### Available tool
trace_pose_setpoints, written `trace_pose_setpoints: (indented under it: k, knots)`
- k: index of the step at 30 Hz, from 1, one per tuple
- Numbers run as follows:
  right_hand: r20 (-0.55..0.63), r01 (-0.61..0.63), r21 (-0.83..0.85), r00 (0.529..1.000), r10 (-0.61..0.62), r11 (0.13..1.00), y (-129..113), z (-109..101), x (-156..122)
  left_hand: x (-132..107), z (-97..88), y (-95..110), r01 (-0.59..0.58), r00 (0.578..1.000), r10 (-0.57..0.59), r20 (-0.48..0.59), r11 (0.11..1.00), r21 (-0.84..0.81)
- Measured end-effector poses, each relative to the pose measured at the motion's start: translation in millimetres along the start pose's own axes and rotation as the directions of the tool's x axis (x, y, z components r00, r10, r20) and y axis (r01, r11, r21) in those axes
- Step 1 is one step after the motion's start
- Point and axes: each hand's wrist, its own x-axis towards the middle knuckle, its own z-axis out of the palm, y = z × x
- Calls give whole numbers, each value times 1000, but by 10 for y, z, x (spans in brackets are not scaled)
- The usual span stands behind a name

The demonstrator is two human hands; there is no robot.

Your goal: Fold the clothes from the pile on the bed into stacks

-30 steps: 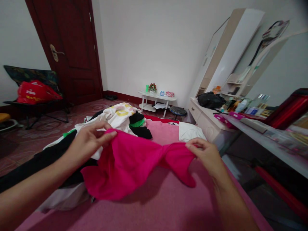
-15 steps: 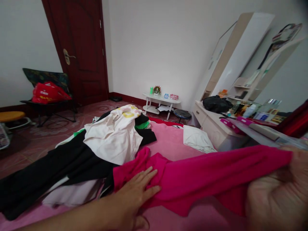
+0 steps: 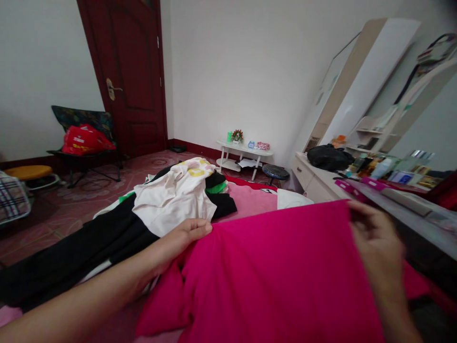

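Observation:
A bright pink garment is stretched out in front of me, its upper edge raised off the bed; its exact kind I cannot make out. My left hand pinches that edge on the left, with thumb and fingers closed on the cloth. At the other end, my right hand grips the upper right corner, its fingers partly behind the fabric and slightly blurred. Just beyond my left hand lies a white top with a yellow print, on a heap with black clothing.
A folded white cloth lies on the pink bed cover, partly hidden by the garment. To the right stands a dressing table with a black bag and bottles. A small white table and a round stool are at the far wall.
My left hand has gone from lying flat on the pink garment to pinching its edge. The garment is lifted and spread wider, and my right hand has moved left with its corner.

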Motion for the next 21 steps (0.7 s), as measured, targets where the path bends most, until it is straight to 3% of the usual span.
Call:
trace_pose_setpoints:
  k: [2, 3, 5, 7, 10, 12, 13, 15, 17, 19, 21]
  knots:
    - [209, -59, -105, 975, 80, 993, 289, 389, 120, 3, -132, -51, -146, 980, 181, -84, 938, 315]
    - [345, -78, -202, 927, 145, 976, 437, 548, 126, -29, -159, -76, -220, 958, 279, -70, 867, 447]
    - [551, -40, -437, 778, 303, 899, 676, 762, 46, -160, -124, -121, -325, 928, 369, 53, 731, 600]
    - [602, 51, -615, 675, 426, 787, 790, 849, -89, -331, 15, -180, -374, 926, 289, 241, 636, 674]
    - [594, 144, -722, 630, 500, 676, 762, 858, -234, -494, 305, -363, -420, 904, 105, 414, 393, 818]
    - [630, 160, -692, 610, 480, 704, 703, 855, -276, -483, 457, -538, -438, 897, 41, 441, 225, 870]
    - [661, 159, -650, 601, 449, 743, 682, 858, -296, -449, 502, -620, -446, 893, 23, 449, 183, 876]
    - [714, 146, -552, 592, 374, 821, 667, 871, -354, -363, 523, -727, -466, 881, 11, 474, 200, 862]
    - [741, 78, -476, 572, 352, 876, 672, 884, -440, -313, 461, -715, -494, 859, 30, 512, 317, 810]
    - [757, -94, -424, 509, 410, 901, 648, 893, -512, -351, 336, -567, -518, 833, 96, 546, 482, 706]
    - [779, -322, -345, 425, 460, 882, 530, 908, -499, -483, 167, -307, -517, 835, 209, 509, 613, 597]
